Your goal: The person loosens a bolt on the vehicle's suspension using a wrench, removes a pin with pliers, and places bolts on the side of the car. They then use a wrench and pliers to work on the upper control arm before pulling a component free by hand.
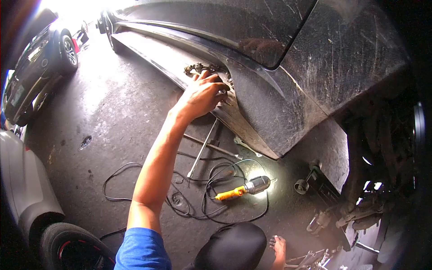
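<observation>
My left hand (201, 95) reaches up to the running board (155, 53) of a dark, dirty vehicle. Its fingers are curled downward among small dark metal parts (198, 68); what they grip is too hidden to name. The parts lie at the board's rear end, beside the wheel-arch edge. Low in the view, my right hand (279, 245) is near the floor, its darkened fingertips slightly apart and no object visible in it. Loose metal tools (315, 259) lie on the floor to its right.
A lit work lamp (245, 188) with a yellow handle and coiled black cable (207, 202) lies on the floor. A cross-shaped lug wrench (204, 146) is under the board's edge. Suspension parts (355, 216) show at right. Other cars (33, 74) stand at left.
</observation>
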Action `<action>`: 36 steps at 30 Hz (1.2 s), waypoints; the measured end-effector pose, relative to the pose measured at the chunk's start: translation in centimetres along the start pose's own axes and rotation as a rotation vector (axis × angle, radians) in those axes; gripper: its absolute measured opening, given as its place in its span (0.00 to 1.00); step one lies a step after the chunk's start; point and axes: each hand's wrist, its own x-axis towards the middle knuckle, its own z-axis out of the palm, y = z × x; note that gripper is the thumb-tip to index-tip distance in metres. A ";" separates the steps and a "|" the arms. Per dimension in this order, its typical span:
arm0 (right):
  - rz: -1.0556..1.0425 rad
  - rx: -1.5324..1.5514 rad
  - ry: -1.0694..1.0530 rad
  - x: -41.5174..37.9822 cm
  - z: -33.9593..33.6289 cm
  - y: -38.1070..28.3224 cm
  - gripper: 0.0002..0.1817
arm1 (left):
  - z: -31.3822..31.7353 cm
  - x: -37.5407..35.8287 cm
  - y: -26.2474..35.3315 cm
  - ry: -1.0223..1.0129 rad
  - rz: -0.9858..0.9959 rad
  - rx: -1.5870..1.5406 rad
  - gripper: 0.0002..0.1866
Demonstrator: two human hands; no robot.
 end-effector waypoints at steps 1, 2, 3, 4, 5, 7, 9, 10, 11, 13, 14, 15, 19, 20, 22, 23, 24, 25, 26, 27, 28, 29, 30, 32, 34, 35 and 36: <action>0.003 0.003 0.001 0.1 -0.1 0.2 0.14 | 0.5 0.2 -0.7 -0.010 0.017 0.046 0.13; 0.007 0.005 0.001 0.3 -0.2 0.4 0.14 | 1.0 0.4 -1.5 -0.020 0.034 0.091 0.14; 0.011 0.008 0.001 0.3 -0.2 0.5 0.14 | 1.1 0.5 -2.0 -0.037 -0.025 0.152 0.15; 0.014 0.009 0.002 0.2 -0.2 0.6 0.14 | 1.4 0.6 -2.6 0.009 -0.031 0.171 0.16; 0.017 0.010 0.004 0.2 -0.3 0.6 0.14 | 1.8 0.6 -3.1 0.056 -0.038 0.189 0.16; 0.007 -0.002 0.002 0.0 -0.4 0.3 0.14 | 1.1 0.7 -2.5 0.131 -0.066 0.185 0.16; -0.015 -0.024 -0.006 -0.1 -0.5 0.3 0.13 | 0.6 1.2 -3.1 0.125 -0.121 0.131 0.15; -0.007 -0.014 -0.006 0.0 -0.5 0.3 0.13 | 0.4 1.6 -3.6 0.120 -0.146 0.105 0.14; 0.001 -0.004 -0.006 0.3 -0.6 0.3 0.14 | 0.6 1.9 -4.1 0.119 -0.139 0.086 0.12; 0.003 0.007 -0.006 0.7 -0.7 0.6 0.14 | 1.5 2.7 -4.6 0.065 -0.118 0.114 0.10; -0.004 0.008 -0.008 0.6 -0.6 0.6 0.14 | 2.1 3.1 -4.9 0.039 -0.109 0.130 0.10; -0.011 0.008 -0.009 0.6 -0.5 0.5 0.14 | 2.8 3.5 -5.0 0.027 -0.058 0.138 0.09; -0.016 0.015 -0.007 -0.6 -0.1 -0.4 0.13 | 3.7 4.5 -4.3 -0.096 -0.051 0.175 0.09; -0.008 0.016 -0.006 -0.8 -0.1 -0.6 0.13 | 3.6 4.8 -4.0 -0.127 -0.070 0.192 0.09; 0.005 0.019 -0.002 -0.7 -0.2 -0.3 0.14 | 3.5 5.1 -4.0 -0.176 -0.097 0.192 0.11; 0.009 0.020 0.002 -0.6 -0.3 -0.2 0.14 | 3.4 5.3 -4.1 -0.192 -0.105 0.175 0.11; 0.014 0.021 0.006 -0.6 -0.5 -0.1 0.14 | 3.3 5.4 -4.2 -0.209 -0.113 0.158 0.12; 0.010 0.017 0.005 -0.5 -0.6 0.0 0.14 | 3.1 5.3 -4.5 -0.214 -0.083 0.205 0.14; 0.008 0.014 0.005 -0.4 -0.6 0.2 0.14 | 3.0 5.2 -4.7 -0.228 -0.056 0.201 0.14; 0.006 0.011 0.003 -0.3 -0.6 0.4 0.14 | 2.7 5.2 -4.9 -0.242 -0.029 0.197 0.15; 0.009 0.007 -0.007 -0.2 -0.6 0.6 0.14 | 2.5 5.2 -5.0 -0.257 -0.002 0.194 0.15; 0.012 0.003 -0.018 -0.1 -0.6 0.6 0.14 | 2.5 4.7 -4.9 -0.225 0.010 0.203 0.14; 0.014 -0.002 -0.028 -0.2 -0.5 0.4 0.14 | 2.1 4.6 -4.4 -0.250 -0.018 0.184 0.14; 0.016 -0.022 -0.017 -0.4 -0.2 0.1 0.14 | 1.5 4.6 -3.4 -0.301 -0.077 0.144 0.14; 0.009 -0.033 -0.019 -0.3 -0.2 0.1 0.14 | 1.7 4.6 -3.7 -0.314 -0.051 0.143 0.14; 0.002 -0.031 -0.027 -0.3 -0.2 0.1 0.14 | 1.8 4.7 -3.9 -0.321 -0.038 0.142 0.13; -0.005 -0.029 -0.035 -0.3 -0.1 0.0 0.14 | 1.6 4.7 -3.5 -0.314 -0.049 0.160 0.13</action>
